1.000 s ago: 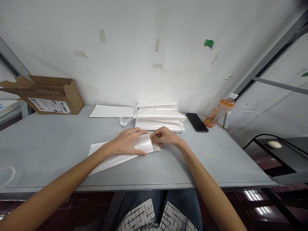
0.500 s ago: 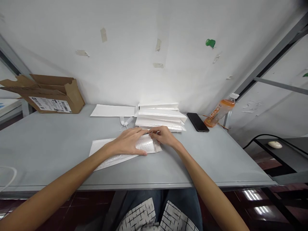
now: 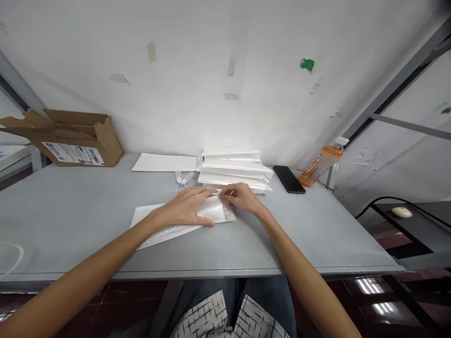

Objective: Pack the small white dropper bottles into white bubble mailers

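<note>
A white padded envelope (image 3: pixel 165 234) with a bubbly, shiny surface lies slantwise on the grey table (image 3: pixel 246 249). My left hand (image 3: pixel 188 206) rests spread on top of it, thumb apart from the fingers. At the envelope's right end, my right hand (image 3: pixel 239 197) pinches the upper corner near the flap with thumb and forefinger. Behind my hands is a stack of white envelopes (image 3: pixel 234 169). Another flat white envelope (image 3: pixel 165 162) lies to its left, and two small white items with thin cords (image 3: pixel 183 178) sit just in front of that one.
An open cardboard box (image 3: pixel 81 141) with a label stands at the back left. A black phone (image 3: pixel 289 179) and a bottle of orange drink (image 3: pixel 322 164) are right of the stack. A white mouse (image 3: pixel 401 212) lies on a dark surface at the far right.
My right hand has shifted slightly right, away from my left fingertips, still pinching at the envelope's corner. My left hand has hardly moved.
</note>
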`<action>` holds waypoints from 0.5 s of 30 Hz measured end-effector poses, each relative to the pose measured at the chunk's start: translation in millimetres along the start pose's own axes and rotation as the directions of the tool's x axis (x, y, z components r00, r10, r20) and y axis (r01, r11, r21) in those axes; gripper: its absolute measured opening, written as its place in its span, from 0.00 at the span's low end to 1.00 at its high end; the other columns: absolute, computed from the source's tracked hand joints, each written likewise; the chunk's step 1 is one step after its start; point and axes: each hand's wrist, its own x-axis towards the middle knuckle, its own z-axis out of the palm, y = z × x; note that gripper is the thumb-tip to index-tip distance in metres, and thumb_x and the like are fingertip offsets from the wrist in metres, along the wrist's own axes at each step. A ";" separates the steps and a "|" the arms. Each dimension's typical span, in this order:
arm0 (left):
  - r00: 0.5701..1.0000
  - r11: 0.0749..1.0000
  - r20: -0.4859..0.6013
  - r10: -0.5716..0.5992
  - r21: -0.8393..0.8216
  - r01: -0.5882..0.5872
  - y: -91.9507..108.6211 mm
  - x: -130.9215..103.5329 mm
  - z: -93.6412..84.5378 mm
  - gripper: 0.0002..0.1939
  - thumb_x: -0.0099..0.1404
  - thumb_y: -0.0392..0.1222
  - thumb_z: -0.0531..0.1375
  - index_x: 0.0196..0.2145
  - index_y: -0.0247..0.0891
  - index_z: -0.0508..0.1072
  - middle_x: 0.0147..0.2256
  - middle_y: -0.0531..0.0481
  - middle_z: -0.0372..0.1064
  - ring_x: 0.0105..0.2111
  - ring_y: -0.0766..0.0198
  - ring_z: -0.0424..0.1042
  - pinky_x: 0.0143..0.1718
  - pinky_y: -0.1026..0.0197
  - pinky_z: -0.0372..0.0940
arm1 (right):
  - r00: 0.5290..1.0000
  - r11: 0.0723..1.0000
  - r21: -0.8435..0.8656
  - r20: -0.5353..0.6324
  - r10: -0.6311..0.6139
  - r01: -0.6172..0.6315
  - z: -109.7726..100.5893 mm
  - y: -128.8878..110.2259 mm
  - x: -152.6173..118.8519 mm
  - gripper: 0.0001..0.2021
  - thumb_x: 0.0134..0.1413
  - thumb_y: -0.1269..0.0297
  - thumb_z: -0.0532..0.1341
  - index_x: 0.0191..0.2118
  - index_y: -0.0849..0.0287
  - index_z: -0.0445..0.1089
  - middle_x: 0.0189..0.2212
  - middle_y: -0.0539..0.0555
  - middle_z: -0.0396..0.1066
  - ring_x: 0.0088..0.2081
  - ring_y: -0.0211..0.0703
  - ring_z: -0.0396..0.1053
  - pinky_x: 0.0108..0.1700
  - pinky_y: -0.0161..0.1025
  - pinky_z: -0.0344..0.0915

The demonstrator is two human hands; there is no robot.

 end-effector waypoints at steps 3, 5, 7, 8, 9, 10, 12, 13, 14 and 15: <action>1.000 1.000 -0.014 0.001 0.009 -0.001 -1.4 -0.3 0.1 0.45 0.57 0.67 0.63 0.65 0.43 0.60 0.59 0.41 0.66 0.55 0.44 0.68 0.52 0.48 0.64 | 0.999 0.999 -0.047 0.032 0.002 -0.001 -2.8 0.9 -0.5 0.06 0.51 0.71 0.61 0.30 0.60 0.77 0.28 0.50 0.76 0.22 0.32 0.64 0.29 0.33 0.63; 1.000 1.000 -0.021 0.005 0.014 -0.005 -2.0 -0.3 0.1 0.45 0.57 0.67 0.63 0.65 0.43 0.60 0.60 0.42 0.66 0.56 0.44 0.67 0.53 0.48 0.63 | 0.996 0.999 -0.053 0.089 0.011 -0.006 -5.1 1.5 -1.3 0.07 0.49 0.71 0.61 0.29 0.61 0.78 0.26 0.49 0.75 0.22 0.32 0.63 0.29 0.33 0.62; 1.000 1.000 -0.021 0.000 0.015 0.000 -2.3 -0.2 -0.1 0.44 0.57 0.67 0.63 0.65 0.44 0.60 0.60 0.42 0.65 0.57 0.44 0.67 0.53 0.48 0.63 | 0.988 0.999 -0.030 0.150 0.031 -0.027 -7.8 1.0 -2.4 0.07 0.47 0.72 0.61 0.30 0.61 0.78 0.25 0.49 0.74 0.20 0.32 0.63 0.28 0.33 0.62; 1.000 1.000 -0.019 -0.004 0.015 0.004 -2.3 0.0 -0.2 0.44 0.57 0.67 0.63 0.65 0.43 0.60 0.60 0.42 0.65 0.57 0.45 0.67 0.53 0.49 0.63 | 0.984 0.999 -0.009 0.174 0.044 -0.043 -9.3 0.3 -3.0 0.07 0.47 0.72 0.61 0.30 0.61 0.78 0.25 0.49 0.74 0.20 0.32 0.63 0.27 0.33 0.62; 1.000 1.000 -0.017 -0.007 0.014 0.008 -2.3 0.1 -0.4 0.44 0.57 0.67 0.63 0.65 0.43 0.60 0.60 0.42 0.66 0.56 0.45 0.67 0.52 0.49 0.63 | 0.979 0.998 0.016 0.194 0.056 -0.061 -10.6 -0.7 -3.7 0.07 0.46 0.71 0.61 0.30 0.62 0.78 0.25 0.49 0.74 0.19 0.32 0.63 0.27 0.34 0.62; 1.000 1.000 -0.015 -0.010 0.013 0.010 -2.2 0.3 -0.6 0.44 0.57 0.67 0.63 0.65 0.43 0.61 0.59 0.42 0.66 0.56 0.45 0.67 0.52 0.49 0.64 | 0.974 0.996 0.046 0.215 0.067 -0.078 -11.8 -1.9 -4.4 0.07 0.45 0.71 0.62 0.30 0.62 0.78 0.25 0.49 0.74 0.19 0.32 0.64 0.27 0.34 0.62; 1.000 1.000 -0.009 -0.013 0.014 0.014 -1.7 0.7 -1.3 0.43 0.57 0.66 0.63 0.64 0.42 0.61 0.57 0.42 0.67 0.55 0.46 0.68 0.50 0.50 0.64 | 0.962 0.987 0.110 0.259 0.081 -0.113 -12.8 -4.3 -5.5 0.07 0.44 0.71 0.62 0.30 0.63 0.78 0.26 0.50 0.75 0.19 0.33 0.65 0.26 0.34 0.63; 1.000 1.000 -0.007 -0.015 0.016 0.015 -1.3 0.9 -1.8 0.43 0.58 0.66 0.63 0.64 0.42 0.61 0.57 0.42 0.68 0.54 0.46 0.68 0.49 0.50 0.64 | 0.956 0.981 0.142 0.280 0.085 -0.129 -12.4 -5.3 -5.9 0.07 0.43 0.71 0.61 0.29 0.63 0.77 0.26 0.50 0.75 0.19 0.33 0.65 0.26 0.34 0.64; 1.000 1.000 -0.006 -0.016 0.018 0.016 -0.9 1.0 -2.5 0.43 0.58 0.65 0.63 0.64 0.41 0.62 0.56 0.42 0.68 0.53 0.46 0.68 0.49 0.50 0.64 | 0.951 0.975 0.169 0.297 0.087 -0.142 -11.5 -6.3 -6.1 0.07 0.42 0.71 0.61 0.29 0.63 0.77 0.25 0.50 0.75 0.19 0.33 0.66 0.26 0.34 0.64; 1.000 1.000 -0.006 -0.016 0.020 0.016 -0.4 1.0 -3.2 0.42 0.58 0.65 0.63 0.64 0.41 0.62 0.55 0.42 0.68 0.53 0.46 0.68 0.49 0.51 0.64 | 0.947 0.969 0.193 0.310 0.086 -0.152 -10.0 -7.3 -6.2 0.07 0.41 0.72 0.60 0.28 0.63 0.76 0.23 0.49 0.74 0.19 0.33 0.66 0.26 0.33 0.64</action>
